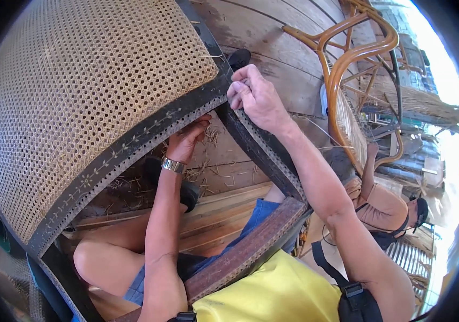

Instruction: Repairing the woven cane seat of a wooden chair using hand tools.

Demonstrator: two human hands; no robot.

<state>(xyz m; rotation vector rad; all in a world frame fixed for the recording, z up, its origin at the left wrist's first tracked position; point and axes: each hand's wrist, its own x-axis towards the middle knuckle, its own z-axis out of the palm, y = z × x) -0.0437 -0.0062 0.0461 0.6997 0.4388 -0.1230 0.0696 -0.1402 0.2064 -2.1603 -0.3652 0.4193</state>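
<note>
View: looking down from the head of a seated person, over their bare knees and yellow shirt [272, 290], onto a chair frame lying across their lap.

Chair frame [133, 147]: a dark wooden frame with rows of small drilled holes along its rails. It is tilting across the left and middle of the picture, its lower rail resting near the person's thighs.

Cane webbing [79, 91]: a pale woven panel with an open honeycomb pattern is filling the upper left part of the frame and meeting the dark rail along its lower right edge.

Right hand [253, 96]: it is sitting on top of the frame's corner, where two rails meet. The fingers are curling in and pinching something thin at the rail's edge; what it is pinching is too small to make out.

Left hand [186, 140]: it is reaching up beneath the rail, just below the webbing edge. The fingertips are pressing against the underside of the frame, partly hidden by it, so I cannot tell whether they are gripping anything. A metal watch band [173, 165] is circling the wrist.

Floor [272, 37]: worn wooden planks with scraps of cane strewn about.

Surroundings: a bent rattan chair [347, 64] is standing to the upper right, well apart. Another person [385, 206] in a brown shirt is sitting beyond the right forearm.
</note>
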